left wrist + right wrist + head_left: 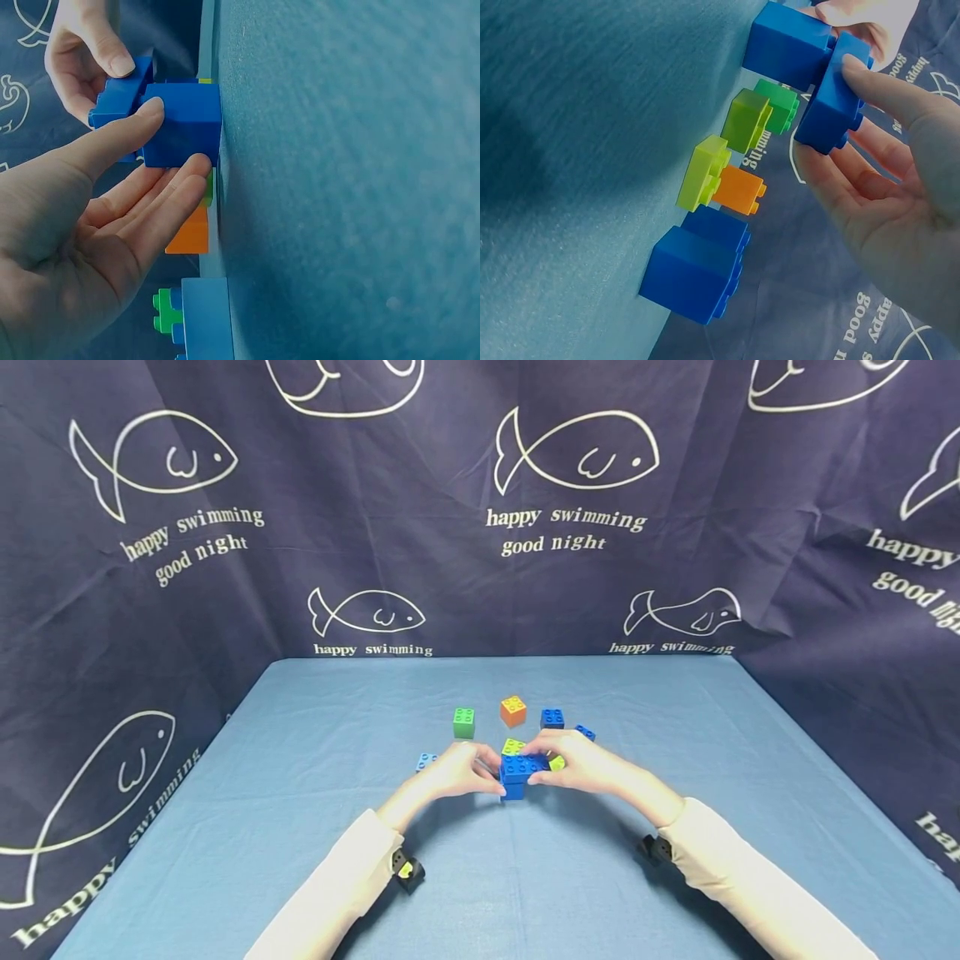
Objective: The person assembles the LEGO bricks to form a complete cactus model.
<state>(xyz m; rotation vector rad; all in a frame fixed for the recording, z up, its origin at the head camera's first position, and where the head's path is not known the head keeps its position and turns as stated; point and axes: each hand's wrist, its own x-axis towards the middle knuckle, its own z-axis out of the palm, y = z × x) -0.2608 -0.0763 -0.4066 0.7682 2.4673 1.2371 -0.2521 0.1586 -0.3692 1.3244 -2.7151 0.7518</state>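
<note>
In the middle of the table stands a blue cube-shaped toy brick. My left hand holds it by the sides, thumb on one face and fingertips on another. Over its studded top lies a longer, flatter blue brick, which my right hand pinches between thumb and fingers. This flat brick reaches past the cube toward the right hand and looks slightly tilted in the left wrist view. Whether its underside is fully seated on the studs, I cannot tell. A lime brick stands just behind the pair.
Behind the hands are a green brick, an orange brick and a dark blue brick. Another blue brick and a second lime brick are near the right hand. A light blue brick is beside the left hand.
</note>
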